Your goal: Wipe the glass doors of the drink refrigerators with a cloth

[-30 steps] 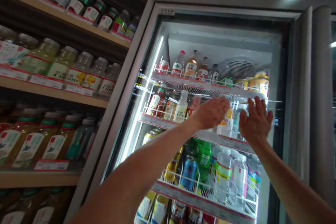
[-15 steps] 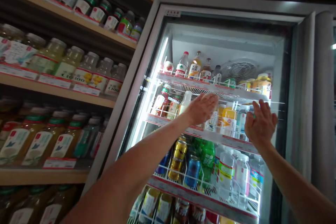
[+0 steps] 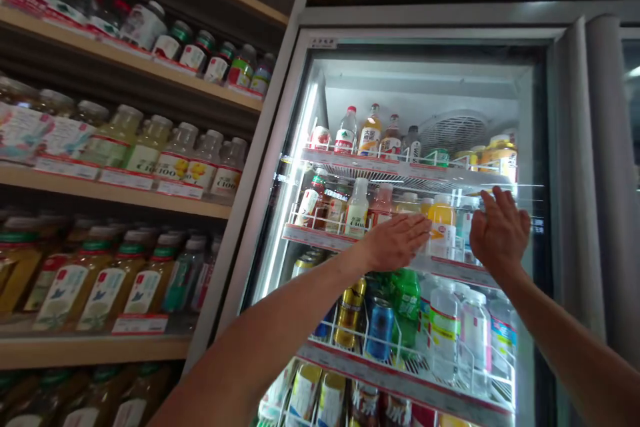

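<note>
Two hands up, apart: left hand (image 3: 400,240) just right of mid-frame, right hand (image 3: 500,233) farther right; both opened out, unladen as far as we see. Left has dropped slightly, uncovering the pale bottle (image 3: 357,213). Orange bottle (image 3: 443,213) sits between hands, right of centre, in the fridge (image 3: 430,15). Contact: we cannot tell. Our judgement: nothing grasped.

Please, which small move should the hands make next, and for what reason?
Probably the right hand should shift a little rightward, toward the nearest upright grey bar, which may be the handle. The glass door appears shut, with reflections across it; both hands look empty, and the left hand is farther from that bar.
</note>
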{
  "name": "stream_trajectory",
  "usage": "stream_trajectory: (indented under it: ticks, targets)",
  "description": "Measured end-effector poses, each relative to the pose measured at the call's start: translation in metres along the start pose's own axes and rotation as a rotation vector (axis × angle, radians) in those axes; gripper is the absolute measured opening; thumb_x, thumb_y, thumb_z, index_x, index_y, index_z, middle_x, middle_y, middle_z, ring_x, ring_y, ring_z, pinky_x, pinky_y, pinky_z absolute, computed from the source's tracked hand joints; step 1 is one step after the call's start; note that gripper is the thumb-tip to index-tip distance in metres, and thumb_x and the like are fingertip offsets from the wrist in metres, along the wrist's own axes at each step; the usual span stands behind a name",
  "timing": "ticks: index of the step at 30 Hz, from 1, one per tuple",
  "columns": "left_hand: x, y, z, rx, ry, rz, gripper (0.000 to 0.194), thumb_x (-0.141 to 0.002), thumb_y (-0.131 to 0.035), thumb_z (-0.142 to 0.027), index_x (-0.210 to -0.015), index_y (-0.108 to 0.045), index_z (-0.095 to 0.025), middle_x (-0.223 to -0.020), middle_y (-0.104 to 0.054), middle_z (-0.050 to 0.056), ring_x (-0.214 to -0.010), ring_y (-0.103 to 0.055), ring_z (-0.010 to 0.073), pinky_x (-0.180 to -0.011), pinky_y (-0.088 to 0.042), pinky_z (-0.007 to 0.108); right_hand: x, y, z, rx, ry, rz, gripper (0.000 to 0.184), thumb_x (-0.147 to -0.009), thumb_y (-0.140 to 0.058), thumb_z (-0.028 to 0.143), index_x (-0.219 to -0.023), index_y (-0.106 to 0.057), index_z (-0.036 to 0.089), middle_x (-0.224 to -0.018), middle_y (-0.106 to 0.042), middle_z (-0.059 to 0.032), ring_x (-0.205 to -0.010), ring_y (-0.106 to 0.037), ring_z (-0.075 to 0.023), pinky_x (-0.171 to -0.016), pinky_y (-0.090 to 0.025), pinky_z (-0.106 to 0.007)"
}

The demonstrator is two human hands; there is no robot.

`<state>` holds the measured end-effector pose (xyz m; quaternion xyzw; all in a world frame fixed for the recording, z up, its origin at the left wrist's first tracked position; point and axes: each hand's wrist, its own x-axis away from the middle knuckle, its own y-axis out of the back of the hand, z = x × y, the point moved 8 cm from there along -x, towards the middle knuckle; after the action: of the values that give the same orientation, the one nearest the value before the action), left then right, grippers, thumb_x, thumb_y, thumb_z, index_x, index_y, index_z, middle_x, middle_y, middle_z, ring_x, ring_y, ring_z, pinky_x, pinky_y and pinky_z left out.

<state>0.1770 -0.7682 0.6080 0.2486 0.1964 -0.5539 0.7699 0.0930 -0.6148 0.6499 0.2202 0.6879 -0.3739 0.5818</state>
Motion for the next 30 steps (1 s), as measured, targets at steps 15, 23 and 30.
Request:
stream_trajectory:
  ticks: [15, 23, 30]
  targets:
    - [0.003, 0.008, 0.039, -0.009, 0.164, -0.121, 0.043, -0.084, -0.040, -0.029, -0.125, -0.045, -0.015, -0.141, -0.038, 0.006, -0.133, -0.027, 0.0209, -0.111, -0.024, 0.039, 0.000, 0.000, -0.001, -0.036, -0.061, 0.020, 0.044, -0.086, -0.033, 0.028, -0.127, -0.048, 0.018, -0.137, -0.043, -0.0101, -0.129, -0.036, -0.0244, -0.104, -0.027, -0.051]
    - [0.072, 0.051, 0.172, -0.102, 0.855, -0.375, 0.044, -0.083, -0.039, -0.021, -0.121, -0.044, 0.000, -0.134, -0.041, 0.022, -0.130, -0.030, 0.0287, -0.108, -0.025, 0.048, 0.000, 0.002, 0.001, -0.003, -0.090, 0.023, 0.041, -0.085, -0.037, 0.026, -0.124, -0.050, 0.019, -0.136, -0.045, -0.0086, -0.129, -0.036, -0.0221, -0.104, -0.029, -0.047]
    - [0.009, 0.002, 0.016, 0.047, -0.027, -0.068, 0.041, -0.084, -0.041, -0.029, -0.123, -0.047, -0.018, -0.139, -0.040, 0.004, -0.133, -0.027, 0.0193, -0.111, -0.024, 0.038, 0.001, 0.001, -0.002, -0.009, -0.091, 0.032, 0.041, -0.085, -0.037, 0.024, -0.123, -0.050, 0.021, -0.136, -0.045, -0.0073, -0.129, -0.037, -0.0214, -0.104, -0.029, -0.047]
